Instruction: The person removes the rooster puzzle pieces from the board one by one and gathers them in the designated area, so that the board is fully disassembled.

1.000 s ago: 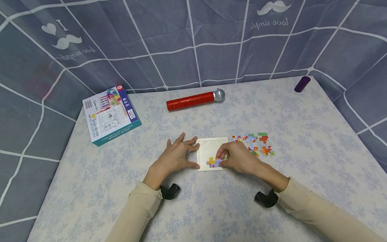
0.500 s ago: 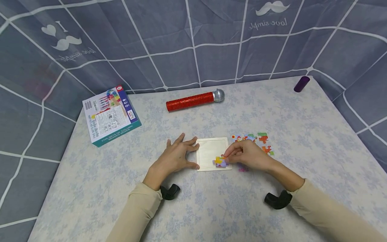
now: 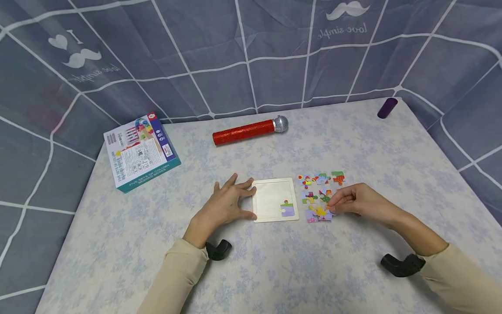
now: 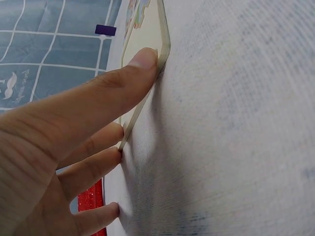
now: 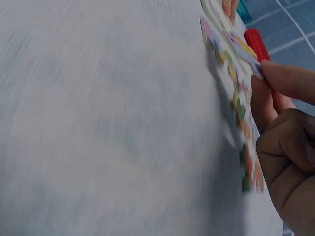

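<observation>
My left hand (image 3: 223, 201) lies at the left edge of a square, pale wooden puzzle tray (image 3: 270, 196). Its thumb and fingertips touch the rim, and the left wrist view shows the thumb (image 4: 118, 81) on the tray's corner. A lilac and green puzzle piece (image 3: 288, 211) sits in the tray's lower right corner. Beyond the tray's right side, my right hand (image 3: 364, 204) pinches a yellow and lilac puzzle piece (image 5: 243, 49) between thumb and fingertips. That piece is held above several loose puzzle pieces (image 3: 310, 197), partly hiding those beneath it.
At the back of the table stands a red microphone (image 3: 244, 133) lying on its side. A boxed bead set (image 3: 141, 152) occupies the back left, and a small purple cylinder (image 3: 387, 107) is at the far right corner. A grey checked cloth (image 3: 219, 52) hangs behind.
My right hand has lifted the yellow and lilac piece out of the tray and carried it right, over the loose pieces. The lilac and green corner piece is now uncovered. My left hand stays put.
</observation>
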The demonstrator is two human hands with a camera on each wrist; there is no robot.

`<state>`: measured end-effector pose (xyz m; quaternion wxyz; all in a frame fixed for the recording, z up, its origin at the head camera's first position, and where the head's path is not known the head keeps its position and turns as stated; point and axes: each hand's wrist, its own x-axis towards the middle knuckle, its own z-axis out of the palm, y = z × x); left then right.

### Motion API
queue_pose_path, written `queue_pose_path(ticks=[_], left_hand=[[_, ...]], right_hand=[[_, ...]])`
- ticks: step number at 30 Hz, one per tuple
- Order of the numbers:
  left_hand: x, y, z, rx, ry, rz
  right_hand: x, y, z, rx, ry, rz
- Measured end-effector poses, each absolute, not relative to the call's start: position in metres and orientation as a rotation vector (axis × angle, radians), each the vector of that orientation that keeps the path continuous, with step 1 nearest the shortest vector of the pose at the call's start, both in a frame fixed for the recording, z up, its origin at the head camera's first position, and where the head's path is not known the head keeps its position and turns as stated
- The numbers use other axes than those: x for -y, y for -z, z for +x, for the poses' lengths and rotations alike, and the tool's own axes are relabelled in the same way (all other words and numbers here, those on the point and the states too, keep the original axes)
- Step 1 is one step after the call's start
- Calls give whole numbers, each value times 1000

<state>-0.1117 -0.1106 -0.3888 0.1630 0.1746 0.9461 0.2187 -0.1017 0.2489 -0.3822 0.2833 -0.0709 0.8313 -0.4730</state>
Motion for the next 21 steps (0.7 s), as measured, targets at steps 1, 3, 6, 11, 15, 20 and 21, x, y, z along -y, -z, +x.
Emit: queue_pose_path(ticks=[1,3,6,11,15,20,21], left_hand=[[111,389,-111,-2699,-626,499],[111,389,-111,-2700,-629,499],[111,389,-111,-2702,-633,500],[111,389,-111,-2702,-634,503],[111,389,-111,-2700,-639,501],[111,389,-111,-2701,-639,508],[111,389,-111,-2701,-640,507]], right_hand=[[-253,382,-101,-2219,1270,-191],[-258,384,-100,-2211,1279,-190],[-263,386,-99,-2220,1269,-185],[-261,387,-100,-2280,1217,-200],[-256,388,-101,-2339,1188,-235],[-253,386,-99,-2409,1136,-252],[-252,386,-98,-2423,1125,-249]])
